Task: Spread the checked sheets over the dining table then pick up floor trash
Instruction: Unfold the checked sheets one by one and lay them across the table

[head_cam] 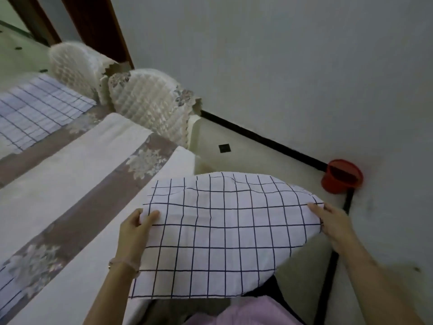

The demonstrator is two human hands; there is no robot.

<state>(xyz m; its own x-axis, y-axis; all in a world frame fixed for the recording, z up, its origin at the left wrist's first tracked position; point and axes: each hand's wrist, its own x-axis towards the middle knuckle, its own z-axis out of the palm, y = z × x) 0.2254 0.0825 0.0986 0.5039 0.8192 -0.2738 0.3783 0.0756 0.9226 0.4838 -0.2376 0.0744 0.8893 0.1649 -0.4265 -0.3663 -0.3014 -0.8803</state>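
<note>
White checked sheet (218, 231): hung past the table's (70, 165) corner.
Left hand (134, 231): I pinched one edge.
Right hand (332, 225): gripped the other.
Risk: overhang could drag it off.

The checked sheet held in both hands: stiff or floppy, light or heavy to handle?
Probably floppy: the checked sheet bows and wrinkles between the left hand and right hand. Likely light, since a pinch at each side carries it. Pushed across the table, it would probably bunch, not slide.
</note>
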